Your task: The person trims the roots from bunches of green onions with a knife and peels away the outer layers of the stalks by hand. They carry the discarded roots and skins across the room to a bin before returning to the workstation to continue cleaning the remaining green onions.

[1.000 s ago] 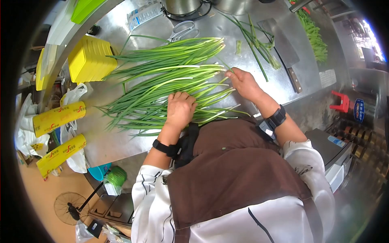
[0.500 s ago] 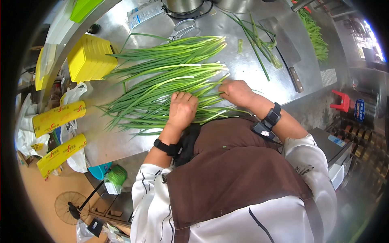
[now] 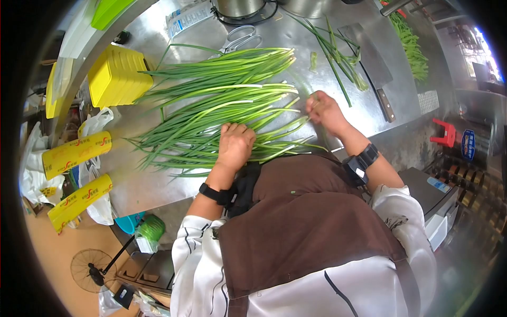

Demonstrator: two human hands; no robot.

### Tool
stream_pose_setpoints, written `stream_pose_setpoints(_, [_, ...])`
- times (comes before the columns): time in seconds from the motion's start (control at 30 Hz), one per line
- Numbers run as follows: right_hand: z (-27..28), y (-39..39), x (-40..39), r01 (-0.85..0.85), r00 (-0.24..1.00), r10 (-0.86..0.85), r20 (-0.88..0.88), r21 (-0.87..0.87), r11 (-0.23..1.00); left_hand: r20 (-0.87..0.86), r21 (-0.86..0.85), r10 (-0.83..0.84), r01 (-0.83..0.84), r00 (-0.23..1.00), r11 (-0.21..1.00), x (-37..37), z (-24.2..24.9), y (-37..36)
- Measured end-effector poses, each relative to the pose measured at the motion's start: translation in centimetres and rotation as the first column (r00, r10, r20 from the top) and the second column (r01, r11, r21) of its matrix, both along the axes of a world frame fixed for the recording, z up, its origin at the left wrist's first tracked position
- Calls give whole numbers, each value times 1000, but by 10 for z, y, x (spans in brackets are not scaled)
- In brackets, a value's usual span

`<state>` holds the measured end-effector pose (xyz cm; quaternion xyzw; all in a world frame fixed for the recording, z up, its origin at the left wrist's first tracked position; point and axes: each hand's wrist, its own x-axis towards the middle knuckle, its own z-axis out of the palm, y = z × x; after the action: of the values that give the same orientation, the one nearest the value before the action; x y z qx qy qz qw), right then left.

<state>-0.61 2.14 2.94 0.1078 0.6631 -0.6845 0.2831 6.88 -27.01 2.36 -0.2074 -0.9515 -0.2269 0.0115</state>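
Note:
A wide spread of scallions (image 3: 195,119) lies across the steel table, white ends to the right and green tips to the left. Behind it is another bunch of scallions (image 3: 227,67). My left hand (image 3: 236,142) rests on the near part of the spread, its fingers curled over the stalks. Just right of the white ends, my right hand (image 3: 327,112) is raised with its fingers drawn together and slightly blurred. A faint smeared streak shows near those fingertips; what they hold I cannot make out.
Toward the back right are loose scallion pieces (image 3: 340,58) and a cleaver (image 3: 377,79). Scissors (image 3: 240,39) lie behind the bunches. Stacked yellow containers (image 3: 119,76) stand at left, with yellow boxes (image 3: 79,153) by the table's edge. A metal pot (image 3: 237,7) is at the back.
My right hand has moved right and slightly up, away from the stalk ends it was touching. My left hand has stayed nearly in place on the scallions.

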Motion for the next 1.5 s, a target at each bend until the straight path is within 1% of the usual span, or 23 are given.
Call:
stream_pose_setpoints(0.03, [-1, 6, -3, 95, 995, -95, 19, -44, 994, -4, 5, -7, 8, 1000, 1000, 0, -1, 0])
stream_pose_setpoints(0.07, [-2, 15, -10, 143, 989, -145, -30, -57, 988, -8, 10, -13, 13, 1000, 1000, 0, -1, -1])
stream_pose_setpoints(0.1, [-3, 24, -17, 153, 984, -154, -85, -17, 988, -12, 16, -19, 19, 1000, 1000, 1, -2, -1])
stream_pose_setpoints(0.17, [7, 22, -17, 14, 983, 16, -182, 166, 986, 32, 47, -19, 18, 999, 999, -2, 9, 0])
stream_pose_setpoints(0.2, [2, 17, -12, -97, 935, 172, -309, 244, 965, 53, 63, -23, 20, 998, 998, -3, 13, 0])
stream_pose_setpoints(0.23, [-1, 8, -6, -191, 848, 328, -417, 336, 922, 64, 53, -18, 15, 998, 998, -4, 13, 1])
stream_pose_setpoints(0.27, [9, -2, -3, -288, 880, 395, -263, 365, 885, 73, 44, -12, 9, 997, 999, -5, 14, 2])
stream_pose_setpoints(0.3, [17, -9, 0, -344, 842, 479, -248, 438, 830, 80, 36, -5, 2, 997, 999, -7, 14, 3])
stream_pose_setpoints(0.37, [20, -17, 4, -339, 802, 547, -240, 571, 748, 54, 30, -16, 14, 998, 999, -6, 10, 3])
stream_pose_setpoints(0.47, [4, -8, 11, -254, 698, 635, -331, 714, 652, 26, 38, -17, 16, 1000, 999, -3, 5, 1])
stream_pose_setpoints(0.57, [2, 6, 14, -308, 629, 698, -343, 714, 629, 16, 62, -10, 9, 1000, 998, -2, 4, 0])
stream_pose_setpoints(0.67, [13, 8, 12, -399, 625, 741, -246, 715, 574, 1, 101, -8, 8, 1000, 995, -2, 7, -1])
stream_pose_setpoints(0.87, [-4, 13, 3, -473, 580, 776, -250, 672, 570, -30, 127, -22, 25, 999, 992, -2, 7, -3])
stream_pose_setpoints(0.97, [-4, 15, -2, -521, 553, 816, -167, 695, 495, -30, 123, -32, 35, 999, 992, -2, 8, -4])
stream_pose_setpoints(1.17, [1, 20, -1, -389, 546, 818, -180, 811, 438, -34, 110, -34, 38, 999, 993, -2, 6, -4])
stream_pose_setpoints(1.23, [2, 32, -9, -259, 570, 793, -215, 869, 422, -32, 99, -36, 40, 999, 994, -1, 5, -5])
stream_pose_setpoints(1.3, [14, 43, -21, -53, 722, 625, -295, 878, 476, -27, 89, -41, 43, 999, 995, 0, 5, -5])
stream_pose_setpoints(1.37, [20, 55, -35, 98, 720, 554, -418, 851, 516, -56, 123, -16, 22, 998, 992, -2, 12, -1])
stream_pose_setpoints(1.4, [21, 56, -37, 229, 610, 618, -496, 857, 462, -70, 139, -3, 13, 998, 990, -2, 15, 1])
stream_pose_setpoints(1.47, [31, 51, -41, 493, 349, 738, -578, 783, 380, -120, 113, 21, -7, 993, 994, -7, 14, 5])
stream_pose_setpoints(1.5, [31, 45, -41, 497, 346, 732, -587, 776, 388, -146, 100, 34, -19, 989, 995, -10, 14, 8])
